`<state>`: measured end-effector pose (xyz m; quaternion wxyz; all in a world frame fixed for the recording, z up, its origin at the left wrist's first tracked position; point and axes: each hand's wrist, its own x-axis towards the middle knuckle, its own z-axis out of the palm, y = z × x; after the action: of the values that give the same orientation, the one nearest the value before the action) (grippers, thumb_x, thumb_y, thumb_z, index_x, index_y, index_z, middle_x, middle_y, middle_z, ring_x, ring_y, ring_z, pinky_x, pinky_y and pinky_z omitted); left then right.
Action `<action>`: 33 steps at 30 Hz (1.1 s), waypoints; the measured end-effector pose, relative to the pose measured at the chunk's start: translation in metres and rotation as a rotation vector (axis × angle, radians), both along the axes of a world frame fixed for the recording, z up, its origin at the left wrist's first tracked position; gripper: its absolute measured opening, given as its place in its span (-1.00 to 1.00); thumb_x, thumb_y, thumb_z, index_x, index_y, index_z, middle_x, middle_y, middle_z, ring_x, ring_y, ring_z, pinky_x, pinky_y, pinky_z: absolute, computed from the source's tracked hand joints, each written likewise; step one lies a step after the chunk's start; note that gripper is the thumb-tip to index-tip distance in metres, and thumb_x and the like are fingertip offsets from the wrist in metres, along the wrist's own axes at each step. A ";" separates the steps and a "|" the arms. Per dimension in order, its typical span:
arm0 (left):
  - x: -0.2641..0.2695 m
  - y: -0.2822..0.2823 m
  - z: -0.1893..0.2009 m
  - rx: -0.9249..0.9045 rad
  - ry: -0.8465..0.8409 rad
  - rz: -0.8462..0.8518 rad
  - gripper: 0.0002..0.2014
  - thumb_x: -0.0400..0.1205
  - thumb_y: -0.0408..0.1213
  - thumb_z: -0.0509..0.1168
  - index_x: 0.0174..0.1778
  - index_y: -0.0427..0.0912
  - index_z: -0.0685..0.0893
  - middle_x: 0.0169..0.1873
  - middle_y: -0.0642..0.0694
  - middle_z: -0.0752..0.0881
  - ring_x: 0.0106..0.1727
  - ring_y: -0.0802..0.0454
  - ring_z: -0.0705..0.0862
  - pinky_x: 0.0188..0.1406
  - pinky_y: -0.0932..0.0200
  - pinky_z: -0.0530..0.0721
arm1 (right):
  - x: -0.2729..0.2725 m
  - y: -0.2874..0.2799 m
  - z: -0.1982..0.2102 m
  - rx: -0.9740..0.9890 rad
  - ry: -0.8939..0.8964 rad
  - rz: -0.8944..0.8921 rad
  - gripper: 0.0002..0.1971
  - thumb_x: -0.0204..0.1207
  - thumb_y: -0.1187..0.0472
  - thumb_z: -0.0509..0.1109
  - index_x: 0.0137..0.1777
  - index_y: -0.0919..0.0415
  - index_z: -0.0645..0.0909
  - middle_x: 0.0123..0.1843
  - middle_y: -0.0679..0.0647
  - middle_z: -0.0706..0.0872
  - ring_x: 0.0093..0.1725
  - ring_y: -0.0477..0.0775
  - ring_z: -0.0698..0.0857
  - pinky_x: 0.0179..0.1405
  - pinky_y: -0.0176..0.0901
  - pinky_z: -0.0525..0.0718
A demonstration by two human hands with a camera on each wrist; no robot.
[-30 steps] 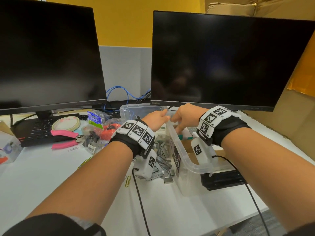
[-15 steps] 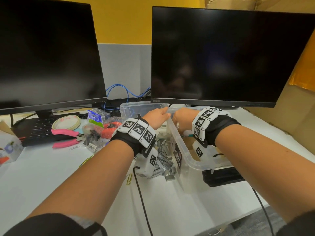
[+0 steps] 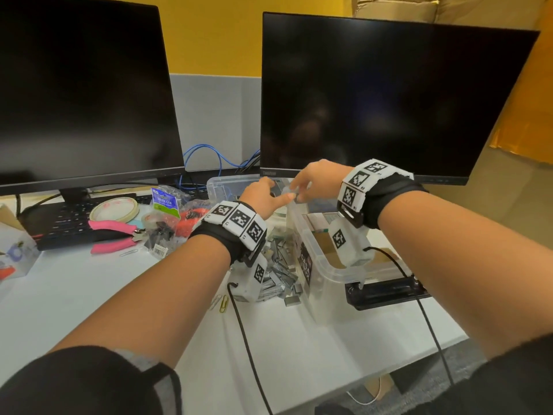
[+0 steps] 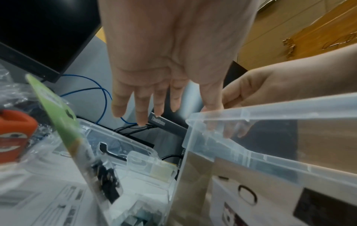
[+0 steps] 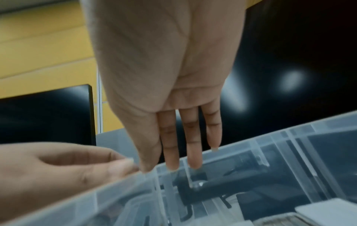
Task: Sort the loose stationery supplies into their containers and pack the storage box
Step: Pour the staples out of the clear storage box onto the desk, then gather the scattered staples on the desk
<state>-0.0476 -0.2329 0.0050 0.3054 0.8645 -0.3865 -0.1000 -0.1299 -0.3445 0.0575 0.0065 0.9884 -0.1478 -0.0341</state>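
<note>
1. Head view: your left hand (image 3: 263, 197), grip wide, sets its thumb against the far corner of the one storage box (image 3: 321, 283) on the counter (image 3: 89, 295).
2. Your right hand (image 3: 314, 181) pinches that same rim.
3. Step, as judged: steadying the box. Next, scoop in the one staple heap (image 3: 278, 269) on its left, strips too many to count.

Soft, even indoor light fills the head view; the bench (image 3: 74, 295) is bright, shadows faint, straight lines bowing near the edges. Both wrist views smear with motion blur, the storage box (image 4: 270, 111) rim soft; pale glare spots mark the monitor (image 5: 289, 79), upper right.
</note>
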 end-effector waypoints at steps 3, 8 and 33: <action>0.000 0.005 0.008 0.036 -0.040 -0.070 -0.55 0.71 -0.04 0.16 0.46 -0.19 0.45 0.40 -0.16 0.54 0.39 -0.08 0.51 0.18 0.15 0.44 | 0.001 0.002 0.005 0.169 0.010 -0.034 -0.69 0.66 0.15 0.23 0.37 0.07 0.58 0.21 0.06 0.70 0.03 0.02 0.68 0.03 -0.22 0.61; 0.004 0.013 0.015 0.189 -0.109 -0.161 -0.45 0.67 -0.40 0.20 0.60 -0.09 0.28 0.51 -0.14 0.44 0.46 -0.08 0.46 0.34 0.11 0.44 | -0.007 0.015 0.007 0.360 0.105 -0.155 -0.59 0.63 -0.03 0.25 0.39 0.16 0.53 0.08 0.05 0.76 -0.03 0.07 0.77 -0.35 -0.30 0.59; -0.012 -0.007 0.015 0.167 -0.330 -0.346 -0.60 0.52 0.02 0.41 0.23 -0.07 0.67 0.26 -0.11 0.52 0.25 -0.09 0.53 0.30 -0.04 0.51 | -0.045 0.013 0.029 0.097 0.365 -0.215 -0.62 0.42 -0.10 0.47 0.17 0.05 0.69 -0.11 -0.07 0.75 -0.13 -0.08 0.70 -0.15 -0.23 0.66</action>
<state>-0.0600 -0.2400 0.0197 0.1441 0.8122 -0.5639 -0.0399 -0.1754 -0.3313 0.0864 -0.0182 0.9434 -0.2471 -0.2203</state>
